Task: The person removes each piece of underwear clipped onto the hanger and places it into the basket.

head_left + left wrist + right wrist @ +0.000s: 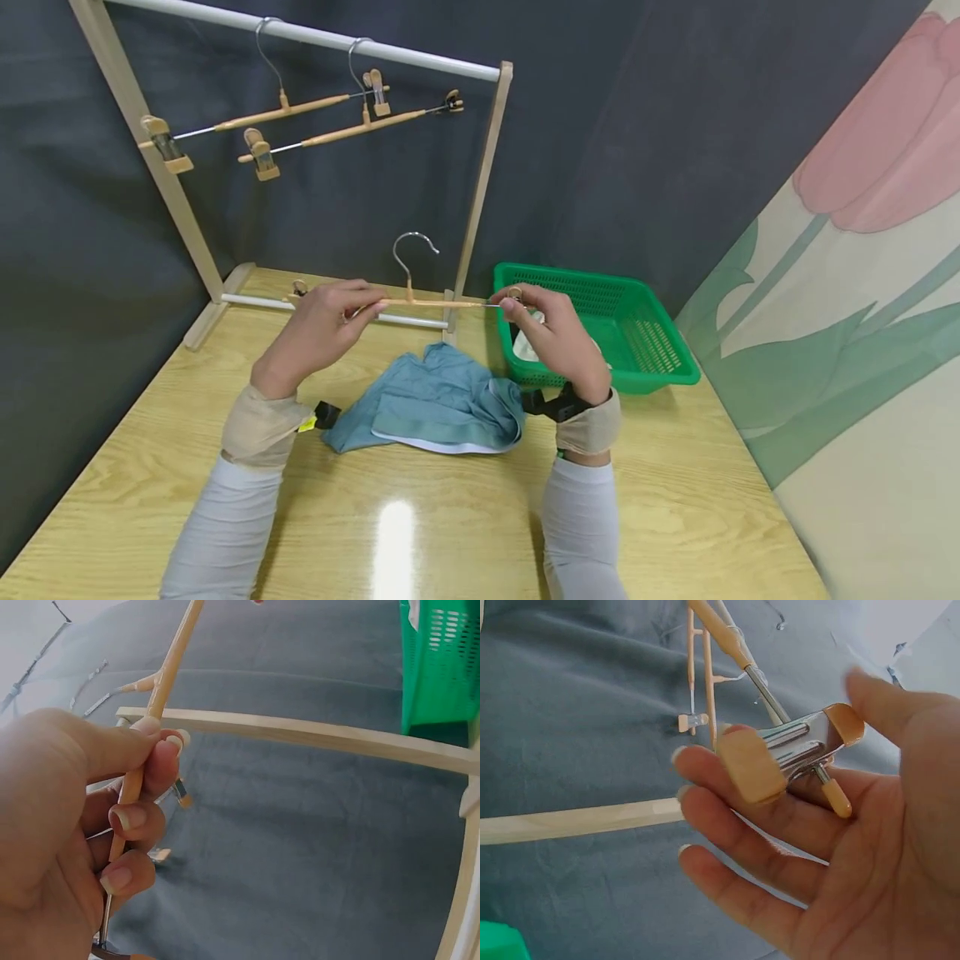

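A wooden clip hanger (pixel 442 303) with a metal hook (pixel 408 242) is held level above the table between both hands. My left hand (pixel 324 325) grips its bar; in the left wrist view the thumb and fingers curl round the wood (pixel 174 656). At the other end my right hand (pixel 558 333) holds the hanger by its sliding clip (pixel 799 750), which lies across the fingers, thumb beside its tan end. Below the hanger a blue-green garment (pixel 442 400) with a pale-edged band lies crumpled on the table.
A wooden rack (pixel 483 158) with a white top rail (pixel 322 35) stands at the back left. Two similar clip hangers (pixel 307 107) hang from it. A green basket (pixel 637 333) sits behind my right hand with something white (pixel 527 346) inside. The wood-grain table (pixel 690 500) extends in front.
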A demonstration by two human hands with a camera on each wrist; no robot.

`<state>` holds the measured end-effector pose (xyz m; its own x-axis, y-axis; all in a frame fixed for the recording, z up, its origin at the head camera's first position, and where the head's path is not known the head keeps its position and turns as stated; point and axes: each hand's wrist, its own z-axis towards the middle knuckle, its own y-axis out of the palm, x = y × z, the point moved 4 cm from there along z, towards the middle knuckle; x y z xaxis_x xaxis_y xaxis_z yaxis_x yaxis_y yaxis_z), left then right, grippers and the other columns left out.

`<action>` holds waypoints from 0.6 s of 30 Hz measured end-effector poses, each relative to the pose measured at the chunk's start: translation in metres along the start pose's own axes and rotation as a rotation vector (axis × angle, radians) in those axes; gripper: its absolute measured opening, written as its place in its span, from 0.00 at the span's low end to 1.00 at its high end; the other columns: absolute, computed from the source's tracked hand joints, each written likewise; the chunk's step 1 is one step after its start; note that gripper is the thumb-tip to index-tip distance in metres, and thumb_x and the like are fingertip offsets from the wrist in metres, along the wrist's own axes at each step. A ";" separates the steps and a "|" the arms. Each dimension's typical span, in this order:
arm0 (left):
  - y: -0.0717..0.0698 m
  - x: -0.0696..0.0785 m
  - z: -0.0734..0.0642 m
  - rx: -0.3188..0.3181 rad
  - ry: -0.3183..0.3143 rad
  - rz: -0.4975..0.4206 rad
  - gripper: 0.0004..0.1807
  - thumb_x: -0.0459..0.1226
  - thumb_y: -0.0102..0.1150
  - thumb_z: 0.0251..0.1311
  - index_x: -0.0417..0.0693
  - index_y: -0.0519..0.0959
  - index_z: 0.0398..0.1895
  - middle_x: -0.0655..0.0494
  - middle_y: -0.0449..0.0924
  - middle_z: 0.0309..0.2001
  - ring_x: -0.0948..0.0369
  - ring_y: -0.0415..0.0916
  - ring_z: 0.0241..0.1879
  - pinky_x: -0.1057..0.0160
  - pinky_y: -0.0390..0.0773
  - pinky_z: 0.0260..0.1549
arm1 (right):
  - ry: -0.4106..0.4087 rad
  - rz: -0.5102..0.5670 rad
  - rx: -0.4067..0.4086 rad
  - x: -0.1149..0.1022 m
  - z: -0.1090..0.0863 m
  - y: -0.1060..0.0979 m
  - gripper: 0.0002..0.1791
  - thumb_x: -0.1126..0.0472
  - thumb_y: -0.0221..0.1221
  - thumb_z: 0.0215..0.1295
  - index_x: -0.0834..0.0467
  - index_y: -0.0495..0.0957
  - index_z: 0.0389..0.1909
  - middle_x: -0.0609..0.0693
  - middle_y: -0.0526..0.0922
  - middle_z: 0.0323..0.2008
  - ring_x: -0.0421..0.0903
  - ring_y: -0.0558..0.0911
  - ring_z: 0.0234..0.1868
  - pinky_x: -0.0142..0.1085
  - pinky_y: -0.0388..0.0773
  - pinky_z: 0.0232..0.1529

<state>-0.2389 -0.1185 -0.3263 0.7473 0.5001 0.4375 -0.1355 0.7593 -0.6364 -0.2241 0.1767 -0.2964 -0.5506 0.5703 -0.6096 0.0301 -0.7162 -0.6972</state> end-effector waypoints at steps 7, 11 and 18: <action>-0.006 -0.013 -0.009 -0.066 -0.097 0.045 0.12 0.31 0.61 0.69 0.40 0.86 0.52 0.50 0.85 0.39 0.59 0.71 0.27 0.60 0.71 0.29 | -0.022 0.099 0.096 0.011 0.010 0.003 0.22 0.52 0.46 0.83 0.62 0.79 0.61 0.58 0.84 0.55 0.50 0.82 0.55 0.50 0.77 0.59; -0.013 -0.020 -0.016 -0.109 -0.150 0.084 0.14 0.30 0.61 0.69 0.38 0.84 0.55 0.45 0.86 0.50 0.56 0.79 0.33 0.54 0.77 0.34 | 0.008 0.147 0.145 0.022 0.027 0.007 0.20 0.56 0.50 0.81 0.61 0.76 0.64 0.57 0.81 0.60 0.51 0.80 0.61 0.51 0.75 0.63; -0.021 -0.025 -0.022 -0.120 -0.161 0.130 0.15 0.26 0.58 0.68 0.36 0.83 0.56 0.46 0.86 0.43 0.54 0.79 0.33 0.53 0.75 0.33 | 0.074 0.103 0.312 0.039 0.076 0.015 0.21 0.63 0.58 0.75 0.61 0.74 0.66 0.59 0.80 0.61 0.53 0.81 0.58 0.50 0.79 0.56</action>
<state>-0.2404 -0.1559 -0.3381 0.6140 0.6578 0.4361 -0.1389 0.6340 -0.7608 -0.3087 0.1574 -0.3023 -0.4954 0.5076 -0.7049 -0.1807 -0.8540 -0.4880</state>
